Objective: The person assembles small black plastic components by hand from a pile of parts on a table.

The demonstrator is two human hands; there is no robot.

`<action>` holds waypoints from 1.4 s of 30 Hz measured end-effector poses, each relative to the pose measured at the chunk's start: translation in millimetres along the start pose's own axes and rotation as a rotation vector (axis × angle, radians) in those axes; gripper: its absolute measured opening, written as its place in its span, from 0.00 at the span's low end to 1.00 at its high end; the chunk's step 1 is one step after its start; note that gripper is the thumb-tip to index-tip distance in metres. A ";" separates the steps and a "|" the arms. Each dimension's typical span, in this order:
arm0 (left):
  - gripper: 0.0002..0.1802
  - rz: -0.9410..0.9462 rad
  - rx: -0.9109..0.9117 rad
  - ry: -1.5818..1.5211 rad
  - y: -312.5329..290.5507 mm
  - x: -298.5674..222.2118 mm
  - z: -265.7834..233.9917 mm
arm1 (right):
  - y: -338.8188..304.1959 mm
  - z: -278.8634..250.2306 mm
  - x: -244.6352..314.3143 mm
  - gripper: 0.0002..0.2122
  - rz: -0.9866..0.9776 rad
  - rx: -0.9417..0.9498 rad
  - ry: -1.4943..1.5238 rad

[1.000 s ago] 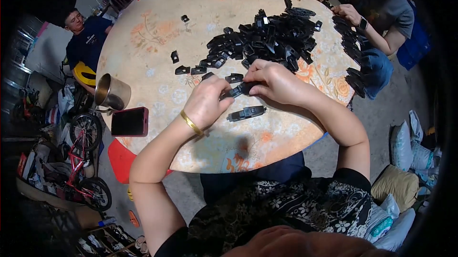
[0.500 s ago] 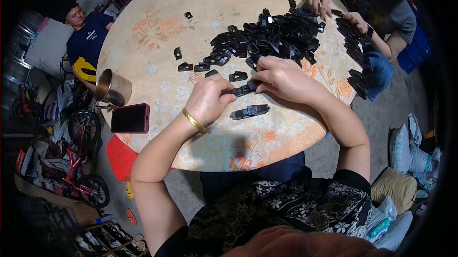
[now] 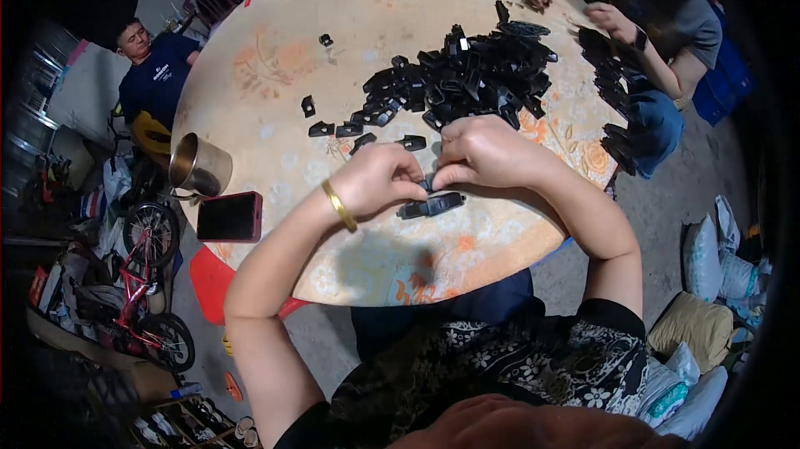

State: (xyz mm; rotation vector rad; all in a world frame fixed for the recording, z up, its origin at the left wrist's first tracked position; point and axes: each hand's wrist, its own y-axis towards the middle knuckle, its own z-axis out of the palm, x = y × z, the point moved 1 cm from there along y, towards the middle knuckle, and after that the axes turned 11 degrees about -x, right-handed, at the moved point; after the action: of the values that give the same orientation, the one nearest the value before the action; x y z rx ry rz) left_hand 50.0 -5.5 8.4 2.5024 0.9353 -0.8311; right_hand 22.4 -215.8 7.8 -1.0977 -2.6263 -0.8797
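Note:
My left hand point(image 3: 379, 178), with a gold bracelet at the wrist, and my right hand point(image 3: 487, 152) meet near the table's front edge. Their fingertips pinch a small black plastic part point(image 3: 427, 185) between them, most of it covered by the fingers. Just in front of it, a longer black plastic piece point(image 3: 433, 206) lies on the patterned round table point(image 3: 283, 74). Beyond my hands is a heap of black plastic parts point(image 3: 475, 74). Several loose ones, such as a small black block point(image 3: 321, 129), are scattered left of the heap.
A phone point(image 3: 229, 217) and a metal mug point(image 3: 217, 167) stand at the table's left edge, above a red stool point(image 3: 210, 282). Across to the right, a co-worker's hands point(image 3: 612, 22) hover by a row of black pieces point(image 3: 612, 87). Another person point(image 3: 158, 70) sits at far left.
My hands have come closer together and slightly nearer to me, over the longer piece. The part between them is now more hidden. The co-worker's hands have drawn back from the heap.

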 end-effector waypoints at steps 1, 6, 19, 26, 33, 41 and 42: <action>0.13 -0.030 0.149 0.004 10.7 -4.5 -12.5 | -0.9 -2.1 -1.3 0.12 0.038 0.024 -0.018; 0.20 -0.227 -0.168 0.279 107.5 2.2 -39.1 | -0.4 15.5 -8.8 0.11 -0.001 -0.348 -0.281; 0.16 -0.479 -0.511 0.456 202.5 10.9 -9.2 | -1.0 24.5 -21.6 0.04 -0.109 -0.406 -0.280; 0.09 -0.293 -0.135 -0.310 54.3 2.7 -43.4 | 0.8 -21.9 -26.7 0.17 0.250 -0.709 0.281; 0.10 0.004 -0.340 0.203 4.7 -1.1 6.8 | 1.9 3.5 -10.3 0.13 0.248 -0.225 0.418; 0.09 0.048 -0.441 0.213 3.2 9.0 10.0 | -4.6 -0.1 -13.9 0.12 0.091 -0.231 -0.043; 0.09 0.048 -0.440 0.209 2.4 8.5 10.0 | -4.9 -2.6 -14.6 0.12 0.094 -0.229 -0.044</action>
State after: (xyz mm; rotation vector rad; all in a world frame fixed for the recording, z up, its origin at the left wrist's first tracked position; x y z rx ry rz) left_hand 52.8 -8.1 -4.3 2.2377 0.9938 -0.3052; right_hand 29.2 -228.7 2.4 -1.2958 -2.5313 -1.1713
